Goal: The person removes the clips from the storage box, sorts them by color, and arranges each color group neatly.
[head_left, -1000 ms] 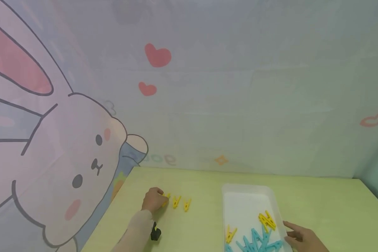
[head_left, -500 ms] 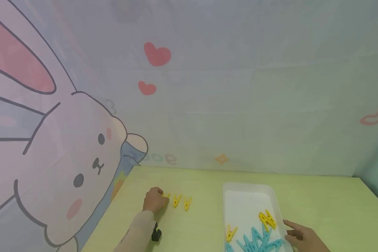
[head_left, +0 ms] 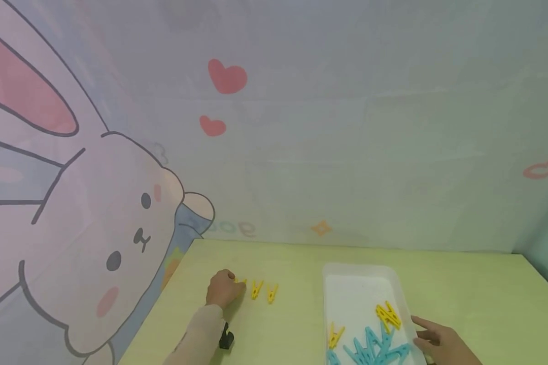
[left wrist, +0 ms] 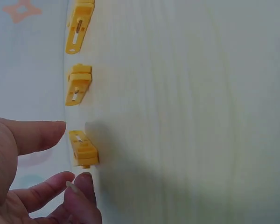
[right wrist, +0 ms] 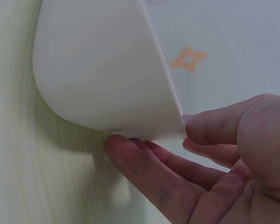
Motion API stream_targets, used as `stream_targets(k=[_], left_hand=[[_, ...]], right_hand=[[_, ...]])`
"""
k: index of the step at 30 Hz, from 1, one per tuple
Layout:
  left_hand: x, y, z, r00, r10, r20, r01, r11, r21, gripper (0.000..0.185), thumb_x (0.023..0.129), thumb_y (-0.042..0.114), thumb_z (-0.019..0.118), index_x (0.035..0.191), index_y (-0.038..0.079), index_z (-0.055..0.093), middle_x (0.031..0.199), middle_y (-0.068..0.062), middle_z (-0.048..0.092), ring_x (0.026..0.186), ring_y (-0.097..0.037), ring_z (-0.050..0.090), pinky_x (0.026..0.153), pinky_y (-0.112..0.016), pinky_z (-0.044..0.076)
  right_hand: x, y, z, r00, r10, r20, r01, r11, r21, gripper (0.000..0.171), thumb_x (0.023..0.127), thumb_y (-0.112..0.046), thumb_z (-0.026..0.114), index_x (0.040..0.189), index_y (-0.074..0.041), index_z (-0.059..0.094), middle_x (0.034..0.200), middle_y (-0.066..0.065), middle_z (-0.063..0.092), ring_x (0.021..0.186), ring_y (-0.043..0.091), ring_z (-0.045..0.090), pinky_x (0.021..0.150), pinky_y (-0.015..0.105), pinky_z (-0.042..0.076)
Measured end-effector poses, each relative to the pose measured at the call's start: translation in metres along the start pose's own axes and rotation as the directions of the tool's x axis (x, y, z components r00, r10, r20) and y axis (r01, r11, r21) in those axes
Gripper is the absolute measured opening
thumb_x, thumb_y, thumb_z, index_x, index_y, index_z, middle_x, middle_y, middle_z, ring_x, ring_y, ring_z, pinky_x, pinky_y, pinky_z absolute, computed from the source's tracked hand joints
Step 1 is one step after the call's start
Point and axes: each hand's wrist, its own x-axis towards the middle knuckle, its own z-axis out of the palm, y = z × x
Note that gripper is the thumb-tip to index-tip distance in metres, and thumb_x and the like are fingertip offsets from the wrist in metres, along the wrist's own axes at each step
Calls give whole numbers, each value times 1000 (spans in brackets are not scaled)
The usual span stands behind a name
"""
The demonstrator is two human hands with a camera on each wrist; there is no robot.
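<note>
Three yellow clothes pegs lie in a row on the pale green table (head_left: 292, 263). My left hand (head_left: 225, 290) is at the leftmost peg (left wrist: 83, 148), thumb and loosely curled fingers (left wrist: 79, 186) either side of it with a small gap. The other two pegs (left wrist: 78, 84) (left wrist: 79, 21) lie beyond it. My right hand (head_left: 431, 338) rests with straight fingers (right wrist: 144, 163) against the near right corner of a white tray (head_left: 356, 296) (right wrist: 102, 70). The tray holds several blue pegs (head_left: 374, 349) and a few yellow pegs (head_left: 388, 315).
A fabric wall with a rabbit drawing (head_left: 118, 233) and red hearts (head_left: 227, 76) closes off the back and left of the table. A black device (head_left: 226, 338) sits on my left wrist. Bare tabletop lies between the peg row and the tray.
</note>
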Motion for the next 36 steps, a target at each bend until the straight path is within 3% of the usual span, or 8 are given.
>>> stream_targets(k=[5,13,19,22,30,36], left_hand=[[-3,10,1,999,17,-30,-17,1000,-2,40,84,23,75,111,-4,63,103,-18,65,74,-27,61,65,-44,52],[-7,38,7,995,99,-33,-100,995,-10,40,84,21,74,113,-4,63,110,-19,64,66,-23,57,60,-40,50],[-24,71,13,987,157,19,-155,986,-53,39,84,19,74,114,-4,63,79,-9,63,56,-18,52,53,-34,48],[-33,88,16,981,185,51,-182,982,-58,39,84,19,73,114,-2,63,73,-4,58,60,-18,53,56,-35,48],[-59,123,28,950,290,113,-284,956,-69,39,81,18,72,114,-3,64,86,-6,63,75,-21,59,65,-41,52],[-78,142,42,926,347,148,-346,938,-36,35,79,18,72,109,1,67,79,-2,63,72,-17,59,63,-36,51]], right_hand=[[2,2,-1,1000,7,5,-7,1000,12,59,93,-15,69,139,12,44,110,27,66,100,39,65,76,45,56],[3,4,0,1000,2,-1,-2,1000,21,58,92,-15,69,138,13,45,109,26,66,98,38,66,77,45,56],[1,3,0,1000,-12,-1,12,999,43,56,94,-11,67,138,14,44,107,26,66,97,37,66,74,44,57],[1,2,0,1000,1,-1,-1,999,44,56,93,-12,67,138,13,44,108,26,66,97,37,66,74,44,57],[2,3,0,1000,7,-3,-7,999,53,58,94,-13,67,140,13,43,111,29,64,98,37,65,73,45,57],[1,2,0,1000,15,-2,-14,998,64,59,94,-16,67,140,12,43,113,31,62,99,39,64,73,44,58]])
